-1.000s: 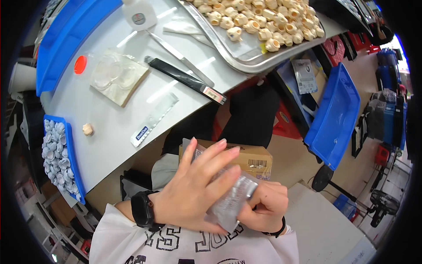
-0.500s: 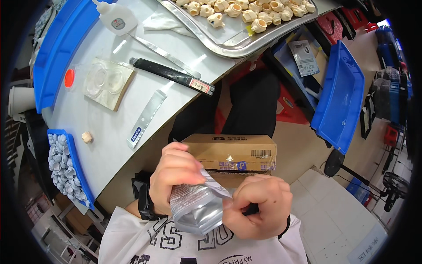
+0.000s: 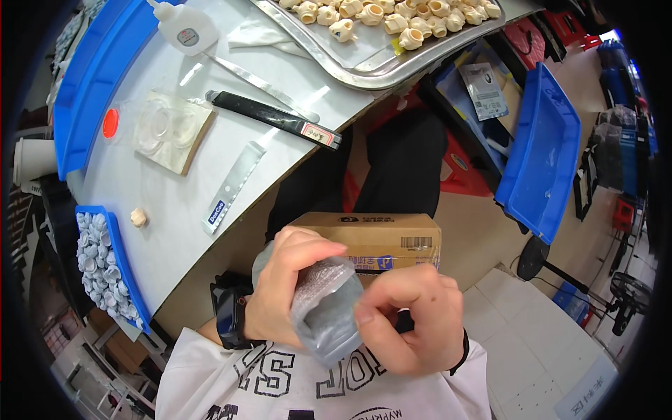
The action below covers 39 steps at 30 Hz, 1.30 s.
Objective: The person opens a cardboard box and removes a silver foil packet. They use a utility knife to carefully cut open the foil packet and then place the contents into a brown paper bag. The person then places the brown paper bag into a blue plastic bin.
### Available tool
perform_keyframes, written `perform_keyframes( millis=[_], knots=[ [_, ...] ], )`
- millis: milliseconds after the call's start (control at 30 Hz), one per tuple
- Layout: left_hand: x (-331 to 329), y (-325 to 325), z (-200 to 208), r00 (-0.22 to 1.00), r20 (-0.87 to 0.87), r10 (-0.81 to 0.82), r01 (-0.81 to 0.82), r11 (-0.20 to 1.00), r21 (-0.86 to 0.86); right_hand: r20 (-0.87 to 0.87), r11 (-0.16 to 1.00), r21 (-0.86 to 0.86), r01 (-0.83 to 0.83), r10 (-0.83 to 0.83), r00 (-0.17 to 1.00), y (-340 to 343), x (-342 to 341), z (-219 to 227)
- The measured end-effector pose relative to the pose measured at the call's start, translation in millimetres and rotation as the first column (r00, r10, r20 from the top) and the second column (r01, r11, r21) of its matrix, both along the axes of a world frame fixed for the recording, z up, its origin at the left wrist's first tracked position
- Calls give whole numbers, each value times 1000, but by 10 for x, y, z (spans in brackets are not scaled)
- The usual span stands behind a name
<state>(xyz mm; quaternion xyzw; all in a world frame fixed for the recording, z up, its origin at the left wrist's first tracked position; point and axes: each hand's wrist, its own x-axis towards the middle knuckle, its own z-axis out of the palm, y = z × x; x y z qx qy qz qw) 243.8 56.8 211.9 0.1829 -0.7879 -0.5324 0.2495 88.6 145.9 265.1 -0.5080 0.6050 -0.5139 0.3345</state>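
A silver foil pouch [image 3: 327, 318] is held up in front of my chest, its mouth gaping toward the camera. My left hand [image 3: 283, 280] is wrapped round its left side, thumb lying across the top. At the pouch's right rim, my right hand [image 3: 414, 318] is closed, with thumb and forefinger pinching the edge. What lies deep inside the pouch cannot be made out. Just beyond both hands a brown cardboard box [image 3: 371, 231] rests at my lap, partly covered by them.
On the white table [image 3: 182, 231] lie a black-handled cutter [image 3: 273, 120], metal tweezers [image 3: 262, 87], a clear plastic sleeve [image 3: 234, 187] and a squeeze bottle [image 3: 185, 29]. A metal tray [image 3: 364, 78] holds cream parts; a blue tray [image 3: 126, 280] holds grey pieces. A blue bin [image 3: 542, 157] stands right.
The pouch has turned so its mouth faces the camera more. My left hand has risen and shifted its grip, with the thumb now over the top. My right hand has moved slightly up.
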Motion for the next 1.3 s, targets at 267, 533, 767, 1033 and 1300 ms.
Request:
perform_keyframes(
  millis=[267, 533, 767, 1033, 1300],
  knots=[
    [74, 6, 221, 920, 391, 36, 77, 960, -269, -198, 986, 28, -166, 168, 966, 140, 128, -86],
    [371, -190, 234, 944, -156, -290, 319, 924, 210, -334, 909, -163, -384, 315, 888, 270, 34, -37],
    [451, -161, 248, 899, -205, -387, 414, 904, 108, -200, 932, -215, -293, 251, 947, 378, 30, -186],
    [378, -47, 578, 813, 235, -533, 576, 795, -189, -403, 818, -131, -561, 473, 784, 378, 169, -12],
    [356, 0, 593, 771, 355, -529, 610, 774, -172, -391, 862, -90, -498, 430, 814, 391, 238, -149]
  ],
)
